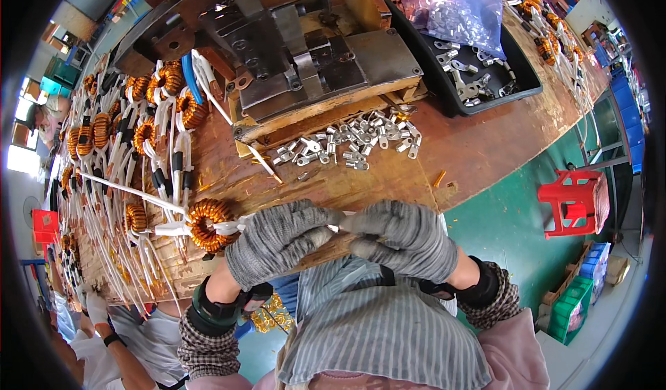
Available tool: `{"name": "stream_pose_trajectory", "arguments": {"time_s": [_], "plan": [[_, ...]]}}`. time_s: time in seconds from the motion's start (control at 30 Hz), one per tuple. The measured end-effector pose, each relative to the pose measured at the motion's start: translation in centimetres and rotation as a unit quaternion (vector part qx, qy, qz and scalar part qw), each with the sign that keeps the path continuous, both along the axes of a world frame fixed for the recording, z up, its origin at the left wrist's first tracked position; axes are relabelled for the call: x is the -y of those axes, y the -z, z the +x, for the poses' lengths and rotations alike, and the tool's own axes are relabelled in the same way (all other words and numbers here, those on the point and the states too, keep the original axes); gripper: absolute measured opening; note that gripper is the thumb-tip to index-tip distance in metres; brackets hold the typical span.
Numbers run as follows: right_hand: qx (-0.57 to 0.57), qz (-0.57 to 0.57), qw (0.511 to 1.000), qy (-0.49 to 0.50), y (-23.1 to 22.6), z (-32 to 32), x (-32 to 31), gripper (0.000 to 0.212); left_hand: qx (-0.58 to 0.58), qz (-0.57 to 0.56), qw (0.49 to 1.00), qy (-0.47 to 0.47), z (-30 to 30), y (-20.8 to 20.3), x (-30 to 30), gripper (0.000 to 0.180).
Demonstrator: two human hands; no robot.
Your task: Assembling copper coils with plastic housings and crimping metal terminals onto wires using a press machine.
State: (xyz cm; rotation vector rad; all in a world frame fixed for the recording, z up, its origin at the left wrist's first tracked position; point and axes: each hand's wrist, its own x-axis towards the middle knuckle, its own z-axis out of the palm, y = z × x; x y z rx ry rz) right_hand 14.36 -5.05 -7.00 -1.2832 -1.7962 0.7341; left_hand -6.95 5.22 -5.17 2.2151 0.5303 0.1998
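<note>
My left hand [276, 243], in a grey knit glove, is closed around the white-sleeved lead of a copper-wound ring coil [201, 233]. The coil lies just left of that hand, at the near edge of the bench. My right hand [406, 240], gloved the same way, has its fingers pressed together, and its tips meet those of the left. A small pale, shiny bit shows between the fingertips; I cannot make out what it is. Beyond both hands, a loose pile of silver cable lugs [357, 137] lies in front of a metal press [298, 71].
Many ring coils with white leads [142, 137] cover the bench's left side. A black tray [503, 100] of lugs and a plastic bag [466, 12] stands right of the press. A red stool [574, 203] is on the green floor. Another person's gloved hand [96, 307] is at lower left.
</note>
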Motion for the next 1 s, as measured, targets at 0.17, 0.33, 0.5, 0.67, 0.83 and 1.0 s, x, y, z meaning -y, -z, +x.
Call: {"name": "stream_pose_trajectory", "arguments": {"time_s": [0.17, 0.33, 0.5, 0.67, 0.83, 1.0], "plan": [[0.197, 0.070, 0.974, 0.084, 0.2, 1.9, -1.0, 0.051, 0.024, -0.039, 0.997, -0.059, 0.4, -1.1, -0.2, 0.026], [0.346, 0.091, 0.933, 0.047, 3.5, 0.0, -2.2, 0.026, 0.047, -0.002, 0.990, -0.133, 0.1, -1.8, -0.5, 0.025], [0.351, 0.120, 0.929, 0.022, 1.8, -0.7, -1.5, 0.022, 0.166, -0.174, 0.910, -0.337, -0.1, -2.8, -0.7, 0.028], [0.288, 0.120, 0.950, -0.005, 0.6, -2.5, 0.3, 0.026, 0.175, -0.049, 0.908, -0.376, 1.6, -0.2, -2.3, 0.026], [0.237, 0.078, 0.967, 0.052, 2.3, -1.9, -0.5, 0.028, 0.070, 0.193, 0.927, -0.314, 2.8, 1.3, -1.1, 0.026], [0.215, 0.075, 0.972, 0.058, 2.4, -1.6, -0.9, 0.026, 0.114, 0.401, 0.903, -0.101, 2.7, 0.6, 2.4, 0.027]]}}
